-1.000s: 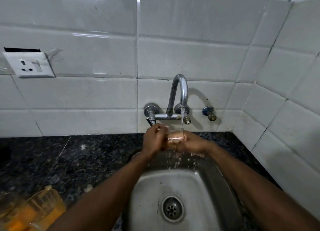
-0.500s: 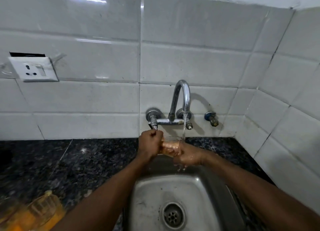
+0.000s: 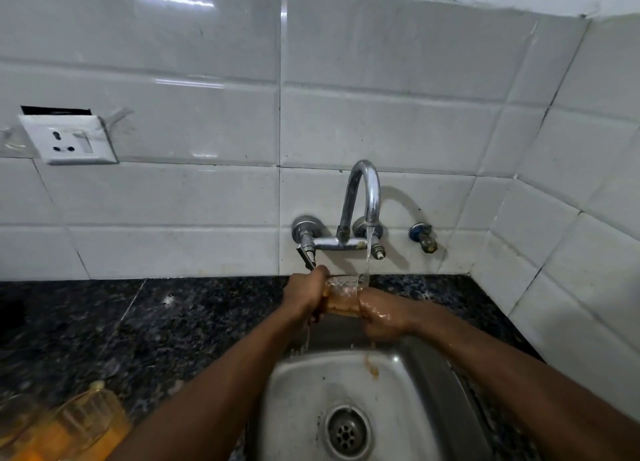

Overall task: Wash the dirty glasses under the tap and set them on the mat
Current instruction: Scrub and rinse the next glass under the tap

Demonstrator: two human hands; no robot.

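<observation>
Both hands, the left hand (image 3: pixel 304 296) and the right hand (image 3: pixel 381 317), grip the glass (image 3: pixel 343 292) sideways under the tap (image 3: pixel 363 197), so water can rinse it.

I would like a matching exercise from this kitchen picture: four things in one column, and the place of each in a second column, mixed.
Things:
1. glass
2. tap
3. socket
4. drain

Places:
A. on the wall tiles, far left
B. held between both hands, under the running water
C. in the bottom of the sink
D. on the wall above the sink

Pairs: 1-B, 2-D, 3-A, 4-C
</observation>
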